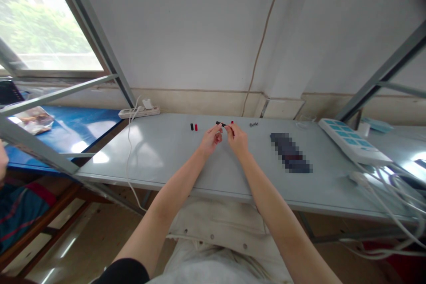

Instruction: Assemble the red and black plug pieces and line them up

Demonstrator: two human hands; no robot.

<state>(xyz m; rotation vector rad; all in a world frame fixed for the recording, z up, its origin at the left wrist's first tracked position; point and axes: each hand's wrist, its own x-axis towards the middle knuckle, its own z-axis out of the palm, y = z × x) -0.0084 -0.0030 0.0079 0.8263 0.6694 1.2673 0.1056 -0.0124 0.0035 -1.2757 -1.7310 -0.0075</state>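
Over the far middle of the desk my two hands almost meet. My left hand [212, 137] is closed, its fingertips pinching a thin black pen-like stick [220, 124]. The stick's right end reaches the fingertips of my right hand [237, 138], which is closed too. A small red-ended piece [232, 122] sticks up from the right fingers; the rest of it is hidden. To the left of my hands, a short black cylinder [191, 127] and a short red cylinder [196, 127] stand side by side. Small grey metallic bits [253, 124] lie right of my right hand.
The grey desk [173, 159] runs along the wall. A pixelated dark object [291, 153] lies to the right, before a large white power strip [353, 142] with cables. Another power strip [140, 112] sits back left, its cord crossing the desk. A person's hand [2, 162] shows far left.
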